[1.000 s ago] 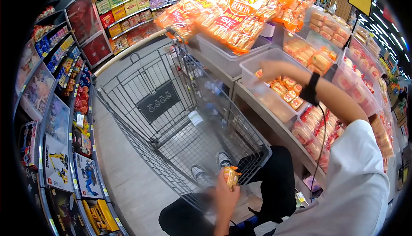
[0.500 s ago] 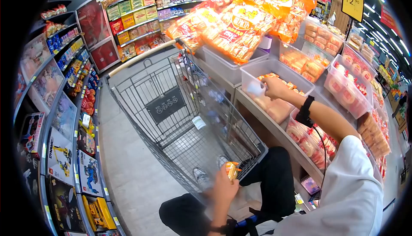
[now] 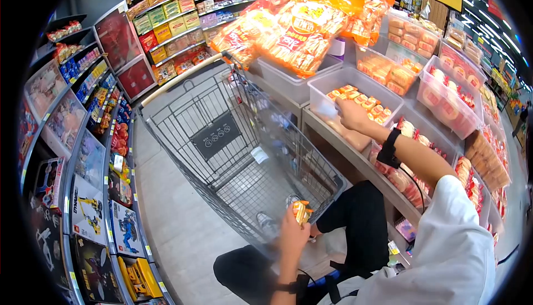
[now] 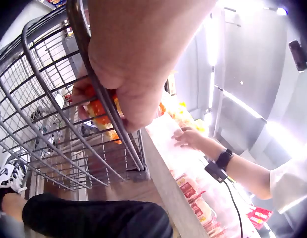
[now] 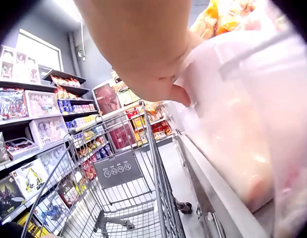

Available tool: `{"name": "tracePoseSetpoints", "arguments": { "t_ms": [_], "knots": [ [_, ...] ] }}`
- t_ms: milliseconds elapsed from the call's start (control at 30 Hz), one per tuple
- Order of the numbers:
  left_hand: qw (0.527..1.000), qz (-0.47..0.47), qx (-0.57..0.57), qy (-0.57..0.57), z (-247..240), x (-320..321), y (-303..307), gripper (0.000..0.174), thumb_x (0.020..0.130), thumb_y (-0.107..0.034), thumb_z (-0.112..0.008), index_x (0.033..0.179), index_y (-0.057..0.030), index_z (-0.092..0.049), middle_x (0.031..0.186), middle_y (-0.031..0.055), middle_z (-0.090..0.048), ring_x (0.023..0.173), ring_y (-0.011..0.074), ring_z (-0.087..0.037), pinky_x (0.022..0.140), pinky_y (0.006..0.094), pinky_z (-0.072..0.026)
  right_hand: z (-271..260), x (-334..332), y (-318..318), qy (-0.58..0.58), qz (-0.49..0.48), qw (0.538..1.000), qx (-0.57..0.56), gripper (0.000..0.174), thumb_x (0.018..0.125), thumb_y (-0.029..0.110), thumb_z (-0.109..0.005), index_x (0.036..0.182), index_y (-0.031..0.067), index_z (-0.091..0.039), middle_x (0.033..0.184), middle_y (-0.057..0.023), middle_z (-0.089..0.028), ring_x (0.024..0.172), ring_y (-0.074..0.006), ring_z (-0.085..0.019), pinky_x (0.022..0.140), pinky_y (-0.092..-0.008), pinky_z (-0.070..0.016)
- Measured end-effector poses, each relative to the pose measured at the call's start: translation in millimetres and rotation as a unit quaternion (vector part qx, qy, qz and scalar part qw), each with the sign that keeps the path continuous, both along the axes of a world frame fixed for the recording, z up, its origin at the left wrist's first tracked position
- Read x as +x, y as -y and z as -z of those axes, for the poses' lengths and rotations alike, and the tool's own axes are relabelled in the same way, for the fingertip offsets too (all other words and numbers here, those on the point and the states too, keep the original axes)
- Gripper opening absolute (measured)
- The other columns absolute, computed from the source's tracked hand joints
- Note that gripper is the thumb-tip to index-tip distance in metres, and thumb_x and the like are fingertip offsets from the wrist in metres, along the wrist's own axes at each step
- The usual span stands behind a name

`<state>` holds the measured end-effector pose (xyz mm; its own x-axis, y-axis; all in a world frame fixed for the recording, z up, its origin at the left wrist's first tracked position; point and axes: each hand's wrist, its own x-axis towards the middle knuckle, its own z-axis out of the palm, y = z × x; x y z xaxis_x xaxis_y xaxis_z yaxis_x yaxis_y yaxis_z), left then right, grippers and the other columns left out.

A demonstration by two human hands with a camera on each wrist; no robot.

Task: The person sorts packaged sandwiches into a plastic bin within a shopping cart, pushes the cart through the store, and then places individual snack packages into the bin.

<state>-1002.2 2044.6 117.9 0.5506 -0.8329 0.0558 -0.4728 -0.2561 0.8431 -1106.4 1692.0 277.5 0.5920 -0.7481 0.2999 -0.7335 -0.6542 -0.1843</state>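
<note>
My left hand (image 3: 294, 238) holds a small orange-and-yellow wrapped snack pack (image 3: 301, 212) above the near end of the shopping cart (image 3: 214, 163). In the left wrist view the same pack shows behind the cart's wire side, partly hidden by the hand. My right hand (image 3: 351, 114) reaches over the near left corner of a translucent plastic bin (image 3: 383, 89), its fingers loosely bent and nothing visible between them. Rows of orange-wrapped packs (image 3: 371, 103) lie in that bin beside the hand. In the right wrist view the thumb (image 5: 181, 95) overlaps the bin's wall.
Large orange snack bags (image 3: 302, 24) are heaped over another bin at the back. More bins of wrapped bread (image 3: 452, 91) stand to the right along the display ledge (image 3: 338, 138). Toy shelves (image 3: 89, 199) line the left side. The person's legs (image 3: 355, 216) are near the cart.
My right hand has moved from above the bin's left corner down into it, its fingers bending more. The left hand keeps hold of the snack pack. The view has shifted slightly.
</note>
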Motion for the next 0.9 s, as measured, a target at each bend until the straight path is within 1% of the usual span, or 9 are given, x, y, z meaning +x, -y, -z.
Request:
{"name": "tracePoseSetpoints", "arguments": {
  "t_ms": [333,400,467,500,533,633,700,800,900],
  "knots": [
    [1.0,-0.001,-0.002,0.009,-8.4,-6.1,7.1,0.057,0.082,-0.014,-0.063,0.136,-0.0054,-0.046,0.122,0.0252,-0.06,0.11,0.0441,-0.059,0.093,0.0475,-0.0485,-18.8,4.8,-3.9,-0.098,-0.06,0.992,-0.051,0.029,0.079,0.004,-0.056,0.107,-0.0003,-0.057,0.099,-0.0233,-0.067,0.093,-0.0418,-0.065,0.076,-0.05,-0.0518],
    [0.999,0.003,-0.034,0.036,-0.5,-5.8,7.0,0.059,0.081,-0.012,-0.063,0.136,-0.0036,-0.045,0.122,0.0267,-0.059,0.111,0.0443,-0.058,0.095,0.0471,-0.0477,-19.9,-7.5,2.3,-0.177,-0.031,0.984,0.015,0.036,0.082,0.012,-0.062,0.115,-0.001,-0.057,0.104,-0.0242,-0.067,0.097,-0.0409,-0.065,0.081,-0.0478,-0.0519],
    [0.999,0.013,-0.018,0.025,0.7,-5.6,8.1,0.061,0.079,-0.01,-0.062,0.137,-0.0019,-0.044,0.122,0.0274,-0.059,0.112,0.0448,-0.058,0.095,0.0472,-0.0472,-31.6,-28.0,-3.9,-0.153,-0.159,0.974,0.047,0.05,0.083,0.026,-0.071,0.122,-0.0013,-0.056,0.108,-0.0247,-0.066,0.102,-0.0391,-0.064,0.087,-0.0455,-0.0507],
    [1.0,0.011,-0.016,0.025,-1.2,-5.9,8.1,0.062,0.078,-0.008,-0.061,0.137,-0.0012,-0.044,0.125,0.0268,-0.058,0.114,0.0435,-0.057,0.096,0.0474,-0.047,-49.2,-40.3,-20.4,-0.131,-0.146,0.978,0.074,0.064,0.081,0.038,-0.076,0.127,-0.0012,-0.055,0.112,-0.0247,-0.065,0.105,-0.0379,-0.063,0.091,-0.0443,-0.049],
    [1.0,0.008,-0.013,0.025,-2.1,-5.3,8.0,0.064,0.076,-0.006,-0.06,0.138,-0.0004,-0.043,0.127,0.0261,-0.057,0.117,0.0423,-0.056,0.096,0.0476,-0.0468,-60.0,-59.0,-32.9,-0.107,-0.122,0.985,0.058,0.064,0.081,0.041,-0.075,0.126,-0.0015,-0.055,0.111,-0.0242,-0.065,0.104,-0.0389,-0.063,0.091,-0.0454,-0.0488],
    [1.0,0.021,-0.019,0.013,4.8,-3.6,5.5,0.063,0.076,-0.006,-0.058,0.137,0.0004,-0.043,0.128,0.0273,-0.055,0.117,0.0439,-0.055,0.099,0.0471,-0.0453,-94.8,-116.6,-64.9,-0.245,0.018,0.967,0.06,0.066,0.08,0.049,-0.073,0.12,-0.0003,-0.057,0.106,-0.0251,-0.065,0.102,-0.0423,-0.062,0.086,-0.0483,-0.0504],
    [0.999,0.027,-0.034,0.027,8.7,0.5,8.9,0.062,0.076,-0.005,-0.058,0.136,0.0015,-0.043,0.127,0.0285,-0.055,0.117,0.0445,-0.055,0.1,0.0466,-0.0439,-90.4,-164.0,-111.1,-0.267,0.032,0.963,-0.007,0.066,0.079,0.051,-0.074,0.117,0.0008,-0.057,0.103,-0.0255,-0.065,0.099,-0.0414,-0.064,0.082,-0.0498,-0.0509],
    [0.998,0.039,-0.041,-0.022,2.6,0.2,7.5,0.062,0.076,-0.003,-0.059,0.136,0.0021,-0.043,0.125,0.0277,-0.056,0.117,0.0435,-0.055,0.1,0.0462,-0.0439,-85.3,-204.9,-189.3,-0.351,0.125,0.922,0.107,0.061,0.078,0.046,-0.075,0.116,0.0022,-0.056,0.094,-0.0226,-0.067,0.092,-0.0415,-0.065,0.08,-0.0516,-0.0506],
    [0.998,0.049,-0.048,0.005,12.1,1.7,10.0,0.062,0.077,-0.002,-0.059,0.136,0.0016,-0.043,0.126,0.0277,-0.056,0.117,0.045,-0.055,0.101,0.0469,-0.0431,-53.6,-248.3,-223.8,-0.276,0.126,0.943,0.138,0.054,0.08,0.042,-0.074,0.113,0.0029,-0.055,0.091,-0.0219,-0.067,0.09,-0.0415,-0.065,0.079,-0.0513,-0.0504]
  ]
}}
